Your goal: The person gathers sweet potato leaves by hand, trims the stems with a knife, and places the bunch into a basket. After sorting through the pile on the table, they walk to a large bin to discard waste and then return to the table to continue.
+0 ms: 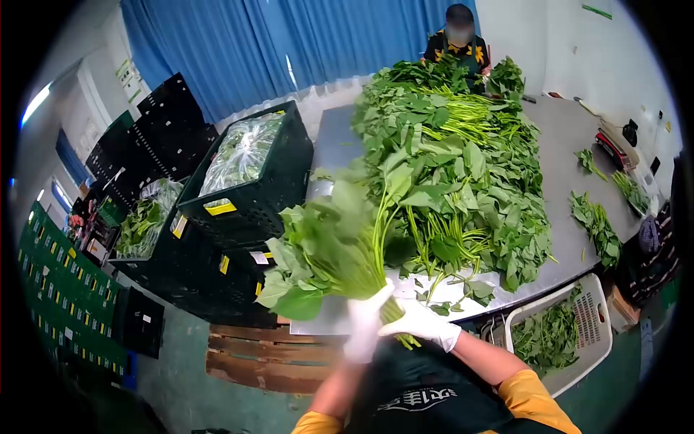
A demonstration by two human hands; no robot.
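A bunch of leafy green vegetables is held up in front of me, its leaves fanning up and to the left, partly blurred. My left hand, in a white glove and smeared by motion, closes round the stems from the left. My right hand, also gloved in white, grips the stems from the right. The cut stem ends poke out below both hands. Just beyond the bunch, a large heap of the same greens covers much of the metal table.
Dark green crates with bagged greens stand at the left, near a wooden pallet. A white basket of leaves sits at the lower right. Small bunches lie on the table's right side. Another person works at the far end.
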